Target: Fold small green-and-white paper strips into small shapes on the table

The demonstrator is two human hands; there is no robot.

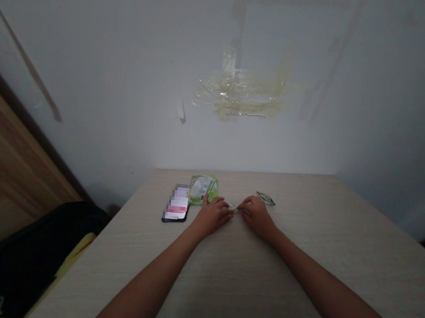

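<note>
Near the middle of the table, my left hand and my right hand meet over a small white-and-green piece, perhaps paper or wrapper. The fingers of my left hand rest on its left side, with the thumb pointing up and away. On its right edge, my right hand pinches it between thumb and fingers. Just behind my left hand lies a green-and-white printed packet, flat on the table. A small dark-edged green-and-white piece lies just beyond my right hand. My fingers partly cover the piece between them.
A phone with a lit screen lies left of the packet. The pale wood-grain table runs back to a wall with peeling tape. A wooden panel and dark cloth are at left.
</note>
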